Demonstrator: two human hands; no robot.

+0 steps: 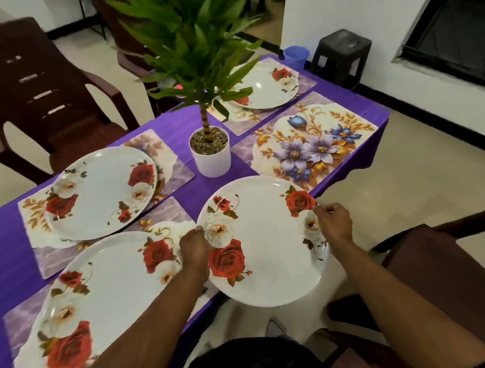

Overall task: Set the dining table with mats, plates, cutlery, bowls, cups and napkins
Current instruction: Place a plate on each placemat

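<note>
A white rose-patterned plate [266,246] is gripped at opposite rims by the left hand [193,248] and the right hand [333,225], fingers curled over each edge. It is held past the table's near right edge, tilted slightly; being round, no long axis is shown. Nearest the table's [183,133] near left corner, a second plate [102,301] lies on a mat [19,321]. Farther along that side a third plate [100,195] rests. An uncovered floral mat [312,144] lies beyond the held plate, beside a potted plant [211,154]. A fourth plate [267,85] sits near the far edge.
</note>
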